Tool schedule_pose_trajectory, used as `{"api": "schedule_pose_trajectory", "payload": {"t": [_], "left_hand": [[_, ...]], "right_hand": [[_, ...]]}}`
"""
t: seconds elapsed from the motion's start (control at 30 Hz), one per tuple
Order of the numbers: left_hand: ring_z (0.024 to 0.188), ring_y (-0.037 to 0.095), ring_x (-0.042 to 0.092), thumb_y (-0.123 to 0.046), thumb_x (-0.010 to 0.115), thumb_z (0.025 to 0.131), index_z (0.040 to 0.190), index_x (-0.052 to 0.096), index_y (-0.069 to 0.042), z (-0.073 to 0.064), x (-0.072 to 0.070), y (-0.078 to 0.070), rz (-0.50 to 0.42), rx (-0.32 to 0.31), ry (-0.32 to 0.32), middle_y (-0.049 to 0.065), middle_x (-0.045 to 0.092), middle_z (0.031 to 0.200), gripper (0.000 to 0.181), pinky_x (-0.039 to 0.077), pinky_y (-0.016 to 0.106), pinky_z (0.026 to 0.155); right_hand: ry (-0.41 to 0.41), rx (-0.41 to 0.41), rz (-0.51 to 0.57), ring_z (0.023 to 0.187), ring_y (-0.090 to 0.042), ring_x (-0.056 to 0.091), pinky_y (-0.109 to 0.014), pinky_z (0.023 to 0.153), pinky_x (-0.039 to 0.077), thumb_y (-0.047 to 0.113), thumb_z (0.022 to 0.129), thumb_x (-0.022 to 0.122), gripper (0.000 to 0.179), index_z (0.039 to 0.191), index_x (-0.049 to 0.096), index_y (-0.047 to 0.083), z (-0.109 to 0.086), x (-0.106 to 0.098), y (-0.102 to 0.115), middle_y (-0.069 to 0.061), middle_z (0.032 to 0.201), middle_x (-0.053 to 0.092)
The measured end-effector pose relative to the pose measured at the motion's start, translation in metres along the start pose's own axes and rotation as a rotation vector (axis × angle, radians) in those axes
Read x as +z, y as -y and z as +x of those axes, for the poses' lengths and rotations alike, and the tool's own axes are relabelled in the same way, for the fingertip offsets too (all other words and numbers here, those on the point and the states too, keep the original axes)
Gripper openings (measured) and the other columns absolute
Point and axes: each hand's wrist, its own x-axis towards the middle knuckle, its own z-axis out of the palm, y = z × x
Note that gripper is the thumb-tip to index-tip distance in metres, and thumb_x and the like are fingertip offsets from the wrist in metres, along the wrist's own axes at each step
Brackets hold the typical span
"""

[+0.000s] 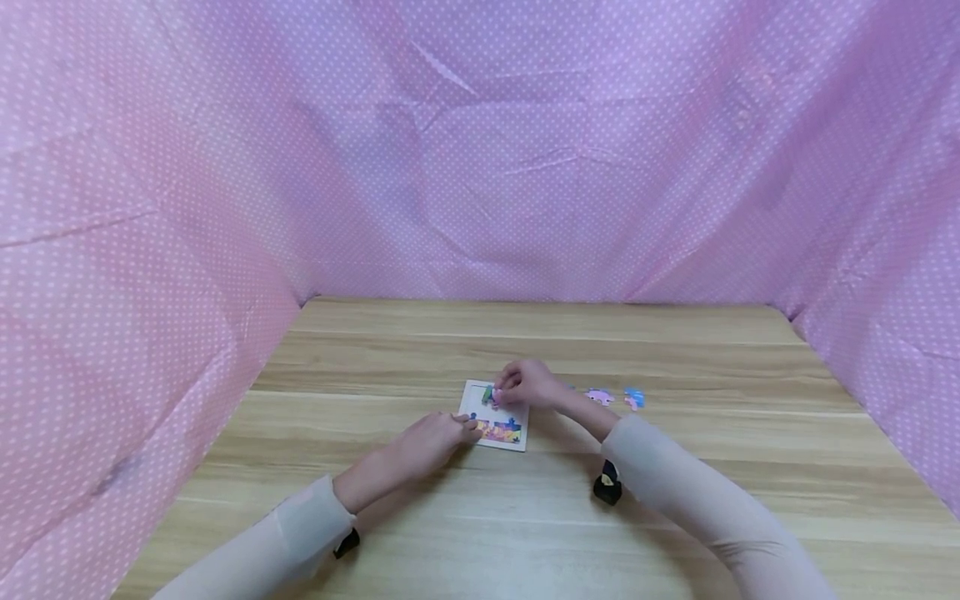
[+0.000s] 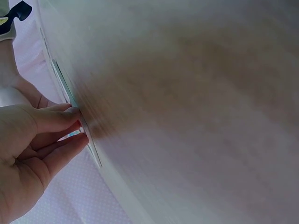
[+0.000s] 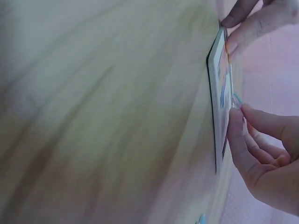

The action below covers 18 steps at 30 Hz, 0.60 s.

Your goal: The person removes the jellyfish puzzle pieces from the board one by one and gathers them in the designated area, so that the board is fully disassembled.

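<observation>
A white-framed jigsaw puzzle board (image 1: pixel 504 445) lies on the table, with colourful pieces (image 1: pixel 498 431) fitted along its near side. My left hand (image 1: pixel 435 439) rests at the board's near left corner; in the left wrist view the thumb and finger of the left hand (image 2: pixel 39 144) touch the edge, a gap between them. Over the far part of the board, my right hand (image 1: pixel 528 386) pinches a small jigsaw piece (image 3: pixel 237 100) between thumb and forefinger. The piece is tilted close above the board, mostly hidden by the fingertips.
To the right of the board lie loose jigsaw pieces, a pink one (image 1: pixel 599 397) and a blue-and-pink one (image 1: pixel 634 397), partly behind the right wrist. Black wrist straps hang under both forearms. Polka-dot pink cloth (image 1: pixel 525 167) surrounds the wooden table (image 1: pixel 360 342) at back and sides.
</observation>
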Motion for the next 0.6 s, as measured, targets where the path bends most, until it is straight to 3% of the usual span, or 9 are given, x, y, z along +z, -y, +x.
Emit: {"api": "schedule_pose_trajectory", "payload": {"t": [0.27,0.4,0.5,0.6], "left_hand": [[0.06,0.007,0.043,0.003,0.063,0.096,0.106,0.077,-0.004,0.001,-0.001,0.0,-0.061,-0.022,0.002,0.007,0.073,0.092,0.019,0.036,0.017,0.049],[0.06,0.007,0.044,0.002,0.065,0.095,0.105,0.077,-0.004,0.001,0.0,0.001,-0.057,-0.025,-0.004,0.007,0.073,0.089,0.017,0.038,0.018,0.049],[0.064,0.006,0.052,0.003,0.065,0.095,0.11,0.077,-0.005,0.002,-0.001,0.001,-0.051,-0.036,0.014,0.01,0.075,0.1,0.021,0.042,0.019,0.053],[0.074,0.008,0.064,0.004,0.065,0.094,0.114,0.076,-0.006,0.001,-0.002,0.0,-0.056,-0.047,0.026,0.012,0.074,0.11,0.025,0.047,0.021,0.057]], "right_hand": [[-0.03,0.038,0.088,0.069,-0.013,0.064,-0.027,0.065,0.057,-0.001,0.088,0.074,0.011,0.095,0.07,-0.008,-0.012,-0.018,-0.011,-0.01,0.081,0.071],[-0.006,0.045,0.133,0.074,-0.024,0.069,-0.038,0.073,0.061,-0.002,0.088,0.073,0.018,0.101,0.067,-0.011,-0.021,-0.029,-0.015,-0.016,0.086,0.072],[0.038,0.018,0.147,0.081,-0.028,0.071,-0.04,0.077,0.061,-0.002,0.09,0.071,0.022,0.107,0.064,-0.014,-0.026,-0.038,-0.021,-0.02,0.091,0.073],[0.084,-0.011,0.11,0.082,-0.024,0.072,-0.035,0.075,0.06,-0.003,0.091,0.069,0.021,0.109,0.065,-0.014,-0.032,-0.046,-0.027,-0.019,0.093,0.073]]}}
